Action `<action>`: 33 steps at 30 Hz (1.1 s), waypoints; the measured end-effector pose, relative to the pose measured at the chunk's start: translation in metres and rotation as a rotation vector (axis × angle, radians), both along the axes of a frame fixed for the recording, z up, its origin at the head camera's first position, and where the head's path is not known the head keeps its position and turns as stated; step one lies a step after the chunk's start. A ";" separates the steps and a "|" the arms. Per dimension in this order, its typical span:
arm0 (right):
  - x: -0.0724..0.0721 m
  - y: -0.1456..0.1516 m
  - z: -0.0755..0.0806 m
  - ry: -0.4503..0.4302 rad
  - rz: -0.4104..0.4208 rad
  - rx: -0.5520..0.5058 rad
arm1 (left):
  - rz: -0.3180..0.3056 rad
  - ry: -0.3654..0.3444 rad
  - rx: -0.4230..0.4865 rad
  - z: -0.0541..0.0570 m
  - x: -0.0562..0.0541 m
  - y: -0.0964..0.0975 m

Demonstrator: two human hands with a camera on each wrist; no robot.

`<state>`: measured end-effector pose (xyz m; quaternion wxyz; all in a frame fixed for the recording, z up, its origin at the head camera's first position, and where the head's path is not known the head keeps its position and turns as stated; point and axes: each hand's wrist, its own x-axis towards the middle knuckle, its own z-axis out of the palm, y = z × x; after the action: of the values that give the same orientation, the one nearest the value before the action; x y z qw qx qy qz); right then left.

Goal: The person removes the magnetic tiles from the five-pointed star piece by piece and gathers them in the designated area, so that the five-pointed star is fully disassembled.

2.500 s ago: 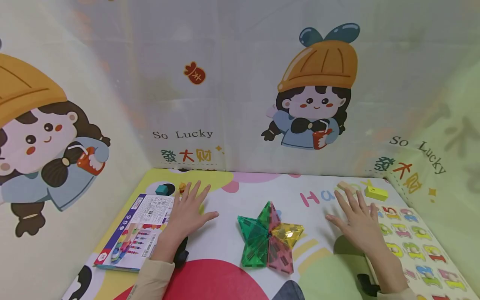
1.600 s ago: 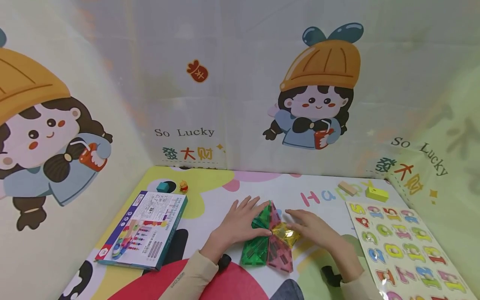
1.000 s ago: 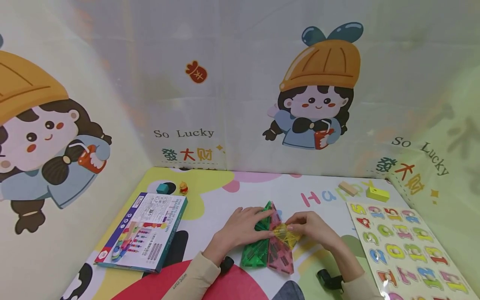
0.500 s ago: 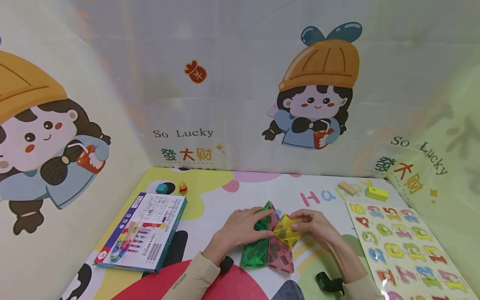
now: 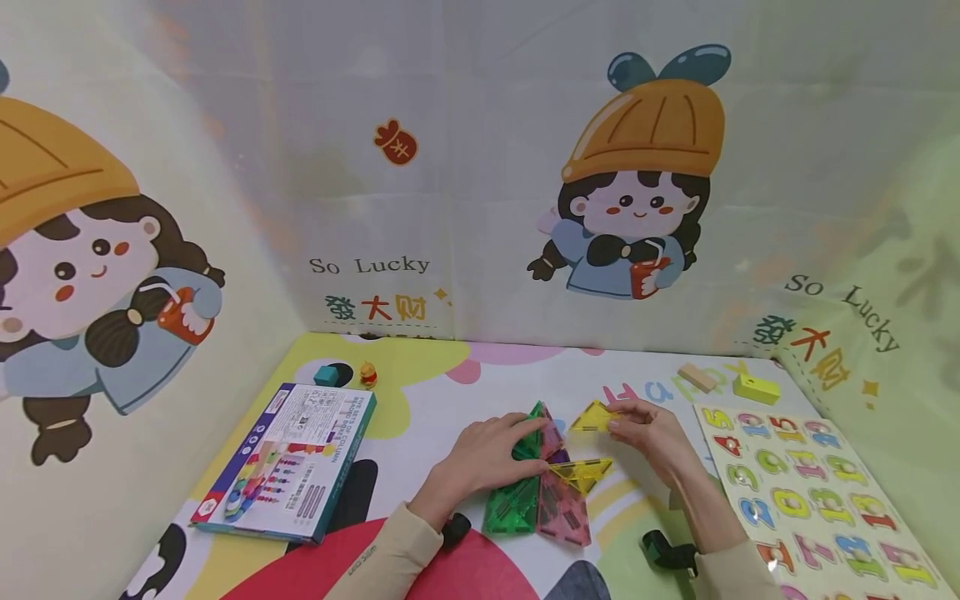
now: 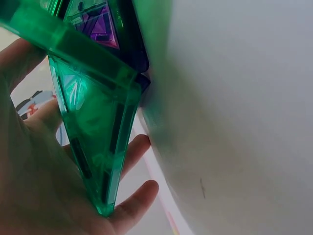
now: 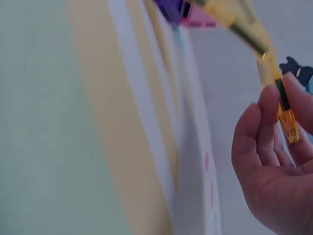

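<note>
A star of translucent magnetic tiles stands mid-table, with green tiles (image 5: 512, 507) on the left and pink tiles (image 5: 564, 510) on the right. My left hand (image 5: 483, 454) holds its left side, thumb near the centre and index finger by the top point. In the left wrist view a green tile (image 6: 95, 127) sits against the palm. My right hand (image 5: 651, 433) pinches a yellow triangular tile (image 5: 595, 417), raised apart from the star. Another yellow tile (image 5: 583, 475) still sticks out from the star's right side. A bit of purple shows behind it.
A boxed toy (image 5: 292, 462) lies at left, with a teal block (image 5: 326, 375) and a small figurine (image 5: 367, 373) behind it. At right are a number puzzle board (image 5: 813, 492), a yellow block (image 5: 756, 388) and a wooden block (image 5: 697, 377). Printed curtains (image 5: 480, 208) surround the table.
Both hands came in from the sides to the star. The left took hold of it. The right pinched a yellow tile, pulled it off and moved it up and right.
</note>
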<state>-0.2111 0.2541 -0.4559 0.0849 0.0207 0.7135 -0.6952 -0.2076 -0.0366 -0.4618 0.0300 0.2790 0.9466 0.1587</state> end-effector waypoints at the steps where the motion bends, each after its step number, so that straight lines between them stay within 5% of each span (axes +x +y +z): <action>1: -0.003 0.002 0.000 -0.008 -0.010 -0.003 | 0.003 -0.001 0.001 0.000 0.000 0.000; 7: -0.030 0.009 -0.001 -0.065 -0.051 0.057 | 0.016 -0.011 0.001 -0.002 0.002 0.002; 12: -0.046 0.008 -0.005 -0.045 -0.065 0.322 | 0.020 -0.019 0.005 -0.003 0.002 0.002; 21: -0.040 0.007 0.005 0.074 -0.038 0.740 | 0.027 -0.035 0.005 -0.001 0.002 0.001; 27: -0.021 0.004 0.011 0.161 0.048 0.712 | 0.023 -0.031 -0.001 0.000 0.002 0.002; 30: -0.007 -0.001 0.012 0.211 0.204 0.589 | 0.022 -0.024 -0.009 0.001 0.002 0.003; 33: 0.005 -0.006 0.012 0.168 0.384 0.449 | 0.027 -0.008 -0.012 0.001 0.002 0.004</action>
<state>-0.2058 0.2484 -0.4442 0.1490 -0.1537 0.8448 -0.4905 -0.2052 -0.0331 -0.4605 0.0336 0.2656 0.9511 0.1544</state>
